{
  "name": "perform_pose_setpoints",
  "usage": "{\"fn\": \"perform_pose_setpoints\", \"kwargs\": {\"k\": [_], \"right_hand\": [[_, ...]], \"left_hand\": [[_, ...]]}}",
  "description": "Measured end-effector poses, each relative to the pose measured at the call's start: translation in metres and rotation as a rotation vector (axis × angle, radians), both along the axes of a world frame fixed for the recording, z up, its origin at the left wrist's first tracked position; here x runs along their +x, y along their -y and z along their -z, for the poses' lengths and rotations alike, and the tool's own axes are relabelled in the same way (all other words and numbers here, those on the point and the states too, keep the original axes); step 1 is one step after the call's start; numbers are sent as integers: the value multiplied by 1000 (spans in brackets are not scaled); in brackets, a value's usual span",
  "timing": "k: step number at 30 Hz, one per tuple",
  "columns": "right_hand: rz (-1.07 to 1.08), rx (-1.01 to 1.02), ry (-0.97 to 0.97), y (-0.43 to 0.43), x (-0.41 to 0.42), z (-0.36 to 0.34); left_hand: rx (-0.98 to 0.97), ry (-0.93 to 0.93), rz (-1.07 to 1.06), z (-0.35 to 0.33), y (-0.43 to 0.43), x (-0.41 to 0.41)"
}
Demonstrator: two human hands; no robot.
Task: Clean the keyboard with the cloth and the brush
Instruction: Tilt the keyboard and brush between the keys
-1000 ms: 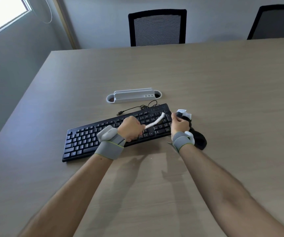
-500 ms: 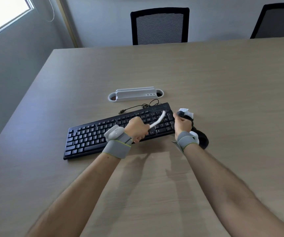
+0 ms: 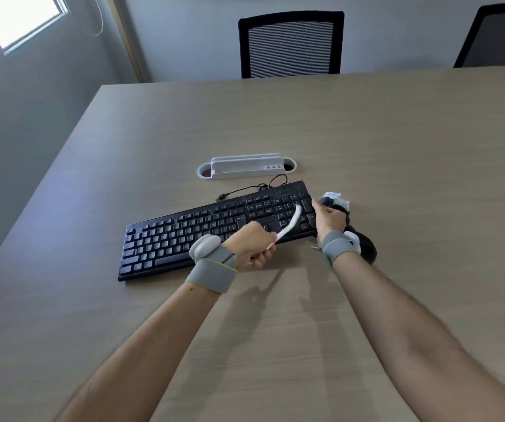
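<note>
A black keyboard [image 3: 202, 233] lies slanted on the wooden table [image 3: 367, 141]. My left hand [image 3: 252, 245] grips the handle of a white brush [image 3: 292, 222], whose far end reaches over the number pad at the keyboard's right end. At that right edge, my right hand [image 3: 328, 219] holds a dark cloth [image 3: 365, 248] with a white tag [image 3: 335, 197]; the cloth bunches under and behind the wrist. Both wrists wear grey bands.
A white cable-port cover [image 3: 246, 167] sits in the table behind the keyboard. The keyboard's black USB cable [image 3: 245, 190] lies loose beside it. Two black chairs [image 3: 290, 44] stand at the far edge. The table's left edge drops off near a wall.
My left hand has slid right and toward me along the keyboard's front edge, and the brush tip has shifted right over the number pad. My right hand stays at the right end.
</note>
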State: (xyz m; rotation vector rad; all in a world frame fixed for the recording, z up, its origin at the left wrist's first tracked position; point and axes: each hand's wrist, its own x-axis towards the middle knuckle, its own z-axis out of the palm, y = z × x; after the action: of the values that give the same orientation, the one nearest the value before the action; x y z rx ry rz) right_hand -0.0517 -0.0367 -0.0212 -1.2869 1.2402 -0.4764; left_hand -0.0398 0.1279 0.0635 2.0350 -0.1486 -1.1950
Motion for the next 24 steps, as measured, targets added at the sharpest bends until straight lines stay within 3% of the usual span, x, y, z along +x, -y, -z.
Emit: {"fn": "perform_pose_setpoints", "kwargs": {"k": [3,12,18,24], "right_hand": [[-10,6,7,0,2,-1],[-47,7,-32,2,1,-2],[-50,4,-29,1,-1,1],[-47,-4,-60,0,-2,-4]], "left_hand": [[-66,-34,-95,0,7,4],[7,-125,-18,11,1,-25],[-88,-3,-137,2,4,-3],[24,-20,25,13,-1,-21]]}}
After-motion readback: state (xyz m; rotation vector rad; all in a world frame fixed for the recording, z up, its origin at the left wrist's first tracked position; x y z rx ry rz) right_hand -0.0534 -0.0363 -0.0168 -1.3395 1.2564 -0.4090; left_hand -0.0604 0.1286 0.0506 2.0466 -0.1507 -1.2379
